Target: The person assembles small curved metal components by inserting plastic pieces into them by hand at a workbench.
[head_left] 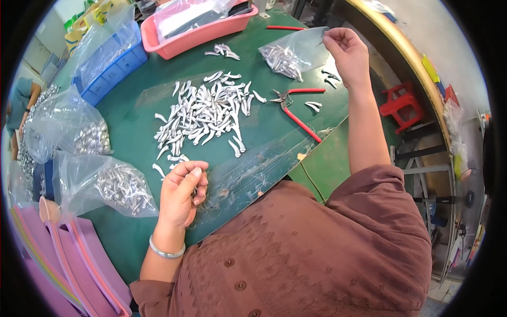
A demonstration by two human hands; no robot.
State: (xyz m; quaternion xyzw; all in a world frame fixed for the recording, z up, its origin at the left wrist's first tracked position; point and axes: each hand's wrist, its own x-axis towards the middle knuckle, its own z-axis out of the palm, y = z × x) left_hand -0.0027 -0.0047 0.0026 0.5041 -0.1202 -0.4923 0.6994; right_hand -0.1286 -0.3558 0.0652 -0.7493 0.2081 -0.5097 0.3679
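My right hand (347,55) pinches the upper right corner of a clear plastic bag (311,45). Silvery curved metal pieces (282,61) sit in the bag's lower left part, on the green table. Near the table's front edge, my left hand (185,189) has its fingers curled together; whether something small is inside cannot be made out. A loose heap of curved silver metal pieces (203,111) spreads just beyond it. Between the heap and my right forearm lie red-handled pliers (289,100) with the handles spread. A few small pieces (313,107) lie beside them.
Filled clear bags (127,190) stand at the left, by a blue bin (111,68). A pink basket (203,31) is at the back. Purple bags (79,253) lie at lower left. A red stool (402,107) stands beyond the table's right edge. Another person's arm (33,95) shows far left.
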